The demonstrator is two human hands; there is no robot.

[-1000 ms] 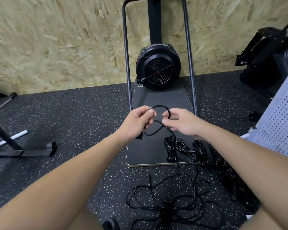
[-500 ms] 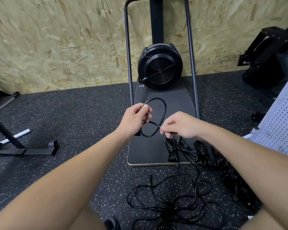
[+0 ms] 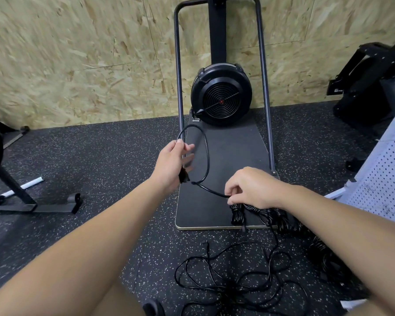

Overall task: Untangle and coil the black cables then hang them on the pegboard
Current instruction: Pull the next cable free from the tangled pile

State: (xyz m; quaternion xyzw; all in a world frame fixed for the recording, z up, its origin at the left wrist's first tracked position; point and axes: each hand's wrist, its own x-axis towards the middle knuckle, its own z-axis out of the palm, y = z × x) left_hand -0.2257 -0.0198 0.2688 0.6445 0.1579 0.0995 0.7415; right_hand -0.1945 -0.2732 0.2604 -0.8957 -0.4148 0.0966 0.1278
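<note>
My left hand (image 3: 172, 161) holds up one loop of black cable (image 3: 206, 153), pinched at the top between thumb and finger, with the plug end below the palm. The cable runs down and right to my right hand (image 3: 251, 188), which pinches it lower down. From there it drops into a loose tangle of black cable (image 3: 235, 281) on the floor. Several coiled cable bundles (image 3: 240, 214) lie under my right hand and forearm. The white pegboard (image 3: 383, 179) leans at the right edge.
A black fan-wheel exercise machine (image 3: 221, 100) with a flat board base (image 3: 228, 151) and a metal frame stands ahead against the chipboard wall. Another black machine (image 3: 369, 83) is at the far right, a stand's foot (image 3: 32, 201) at the left. The floor is speckled black rubber.
My hands have moved apart: the left rose and went left with a larger loop, the right went down and right along the cable.
</note>
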